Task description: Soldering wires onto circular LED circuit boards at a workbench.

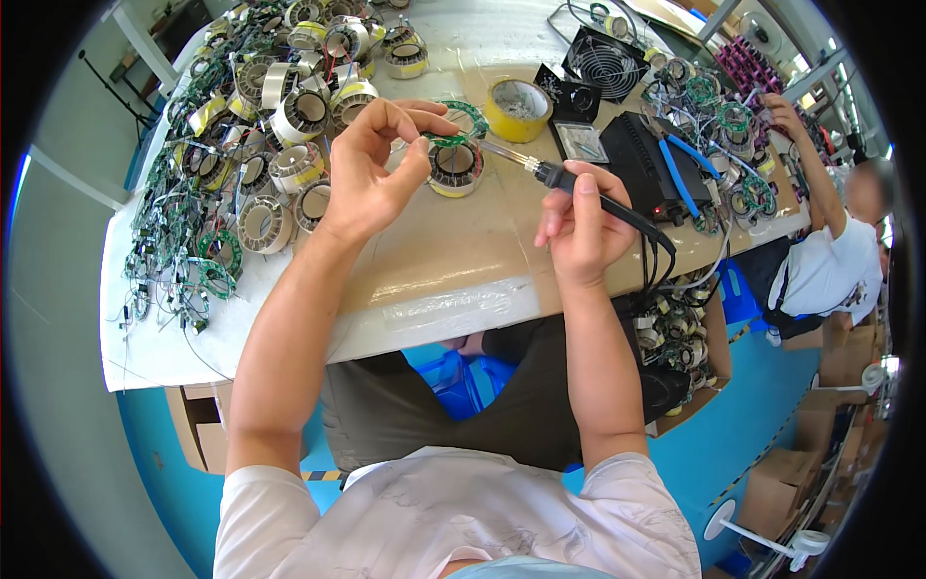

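Observation:
My left hand pinches a green ring-shaped circuit board between thumb and fingers, tilted above a motor stator wound with copper and wrapped in yellow tape. In my right hand is a soldering iron, gripped by its black handle. Its metal tip points left toward the circuit board and the stator; whether it touches either is too small to tell. A black cable trails from the handle down to the right. Just beyond the iron lies a roll of yellow tape.
Heaped stators and wired green boards cover the left side. To the right stand a black soldering station, blue-handled pliers, a black fan and more wired stators. Another person works at the far right.

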`<state>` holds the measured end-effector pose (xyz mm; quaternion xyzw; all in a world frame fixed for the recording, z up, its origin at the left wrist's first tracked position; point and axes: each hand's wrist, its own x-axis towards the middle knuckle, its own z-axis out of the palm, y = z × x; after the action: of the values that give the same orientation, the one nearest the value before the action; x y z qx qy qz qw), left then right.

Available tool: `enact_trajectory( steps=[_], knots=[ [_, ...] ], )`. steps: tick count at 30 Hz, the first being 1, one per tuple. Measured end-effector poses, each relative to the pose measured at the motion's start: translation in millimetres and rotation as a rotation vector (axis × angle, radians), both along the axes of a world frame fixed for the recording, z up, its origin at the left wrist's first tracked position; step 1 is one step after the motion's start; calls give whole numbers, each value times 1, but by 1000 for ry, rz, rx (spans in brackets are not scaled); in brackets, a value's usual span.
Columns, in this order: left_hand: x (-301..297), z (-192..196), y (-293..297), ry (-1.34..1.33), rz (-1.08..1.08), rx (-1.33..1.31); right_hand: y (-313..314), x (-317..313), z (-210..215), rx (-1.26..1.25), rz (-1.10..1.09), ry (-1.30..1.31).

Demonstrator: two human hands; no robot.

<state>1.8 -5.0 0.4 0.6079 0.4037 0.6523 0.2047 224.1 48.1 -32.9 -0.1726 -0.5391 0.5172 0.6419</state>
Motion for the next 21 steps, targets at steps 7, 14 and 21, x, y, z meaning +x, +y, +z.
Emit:
enact_trajectory(
  steps=[7, 14, 21],
  knots=[
    [1, -1, 1, -19, -17, 11, -2, -1, 0, 34, 25, -46],
    [1, 0, 1, -2, -11, 8, -2, -2, 3, 6, 50, -4],
    [1, 1, 4, -4, -17, 14, 2, 0, 3, -38, 29, 47]
  ],
)
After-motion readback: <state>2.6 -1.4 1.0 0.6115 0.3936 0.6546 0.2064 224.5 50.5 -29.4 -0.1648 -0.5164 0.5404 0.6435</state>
